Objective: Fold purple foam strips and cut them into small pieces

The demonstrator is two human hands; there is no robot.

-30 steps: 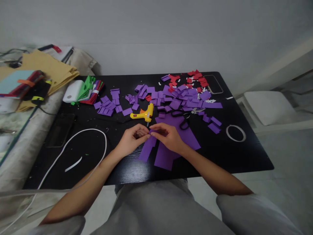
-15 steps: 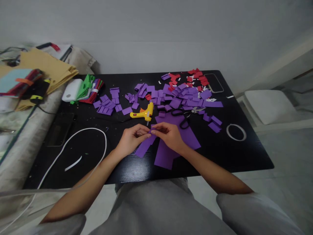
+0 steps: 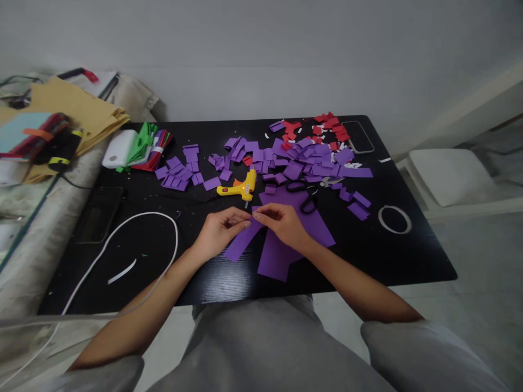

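A long purple strip [image 3: 241, 243] slants down and left between my hands, near the table's front edge. My left hand [image 3: 223, 231] is pinched at the strip's upper end, its fingertips close to those of the other hand. My right hand [image 3: 281, 222] is closed at the same upper end, thumb against fingers, over larger purple sheets [image 3: 275, 258]. What sits between the fingertips is mostly hidden. Just beyond the hands lies a yellow glue gun [image 3: 241, 188]. Black-handled scissors [image 3: 308, 203] rest on the purple sheets to the right.
Folded purple pieces [image 3: 294, 170] spread across the black table [image 3: 379, 256], with red pieces [image 3: 340, 132] behind. A white cable [image 3: 176, 239] loops at the left. A white ring [image 3: 395, 233] lies right. Green bundles [image 3: 143, 142] and a dark phone [image 3: 98, 216] are at the left.
The fingertips have shifted slightly, with a little more space between the left thumb and the right one. The strip has moved slightly left.
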